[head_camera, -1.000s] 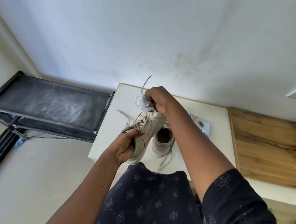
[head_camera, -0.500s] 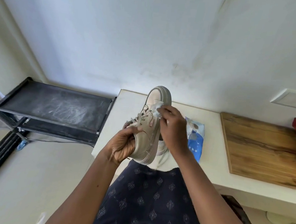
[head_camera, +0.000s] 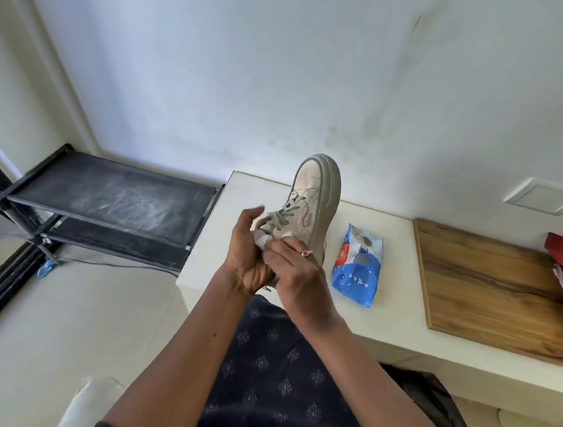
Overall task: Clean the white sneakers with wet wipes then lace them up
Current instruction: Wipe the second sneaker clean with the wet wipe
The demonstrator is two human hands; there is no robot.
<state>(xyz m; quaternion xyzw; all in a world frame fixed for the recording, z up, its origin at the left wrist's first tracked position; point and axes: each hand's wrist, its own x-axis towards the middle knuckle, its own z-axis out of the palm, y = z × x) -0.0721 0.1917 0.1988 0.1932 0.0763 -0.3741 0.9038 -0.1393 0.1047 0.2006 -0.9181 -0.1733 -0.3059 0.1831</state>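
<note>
Head view, centre of the frame: the sneaker point(head_camera: 312, 195) is held above the counter point(head_camera: 258, 190), its heel end buried in the grip of both hands and its toe free above them. Its long axis runs nearly upright in the picture, with the toe toward the wall, the sole turned right and the laces point(head_camera: 282, 213) facing left. The left hand point(head_camera: 246, 258) comes from the lower left, palm toward the camera, fingers curled round the laced side. The right hand point(head_camera: 296, 273) comes from the lower right, back to the camera, fingertips pinching a crumpled wet wipe point(head_camera: 262, 241) against the sneaker just below the laces. A blue pack of wipes point(head_camera: 357, 265) lies on the counter to the right.
</note>
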